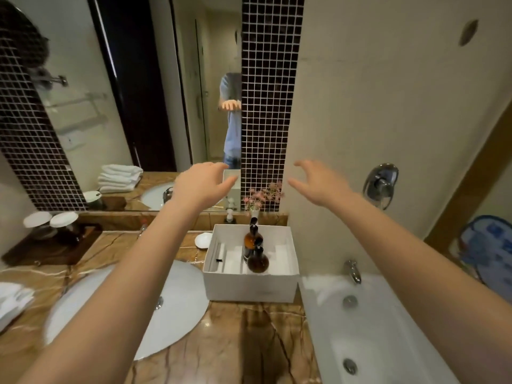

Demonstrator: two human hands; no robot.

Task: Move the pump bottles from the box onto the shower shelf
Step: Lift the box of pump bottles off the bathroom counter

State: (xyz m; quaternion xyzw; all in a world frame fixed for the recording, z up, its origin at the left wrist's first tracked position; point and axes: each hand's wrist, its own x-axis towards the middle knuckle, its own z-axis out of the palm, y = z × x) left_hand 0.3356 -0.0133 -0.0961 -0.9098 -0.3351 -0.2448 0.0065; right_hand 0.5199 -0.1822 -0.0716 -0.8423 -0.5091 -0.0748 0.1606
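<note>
Marble counter (pixel 235 342) lies nearest, one oval sink (pixel 177 295) to its left and one bathtub (pixel 374 328) to its right. One white box (pixel 249 286) on the counter holds two upright amber bottles: the near pump bottle (pixel 257 261) just before the far pump bottle (pixel 250 241). Above, the left hand (pixel 199 184) and right hand (pixel 318 184) hover apart, fingers spread, loosely bent, holding nothing. Beyond are pink flowers (pixel 263 194) and a mirror (pixel 138 92).

Two pump bottles (pixel 250 241) (pixel 257 262), one box (pixel 249 286), one sink (pixel 180 303) — two hands (pixel 201 184) (pixel 322 182)
</note>
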